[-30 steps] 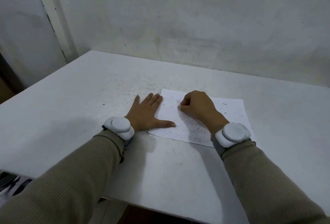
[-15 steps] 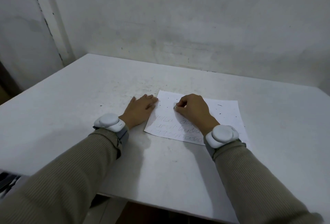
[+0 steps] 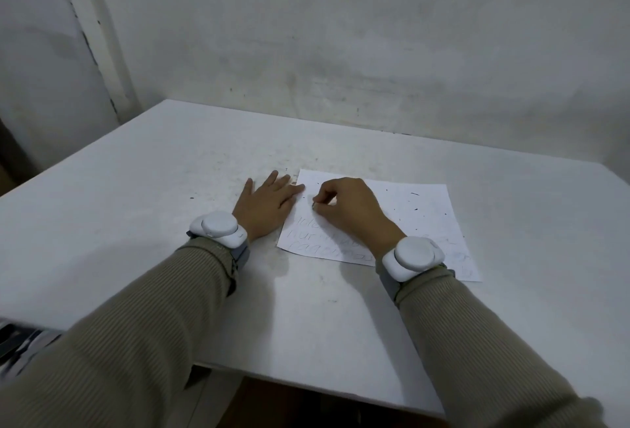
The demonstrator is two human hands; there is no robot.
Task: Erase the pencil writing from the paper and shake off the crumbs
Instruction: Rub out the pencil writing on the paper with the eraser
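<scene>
A sheet of paper (image 3: 392,219) lies flat on a white table (image 3: 136,209), approx. center-right of the top. The left hand (image 3: 264,211), fingers spread wide and palm down, sits at the sheet's 9 o'clock edge w/ fingertips just onto it. The right hand (image 3: 351,212) is curled tight, pinching a small dark item against the sheet; too small to ID. Pencil writing (image 3: 317,240) shows at 7 o'clock; dark crumbs (image 3: 416,202) dot the 2 o'clock area.
</scene>
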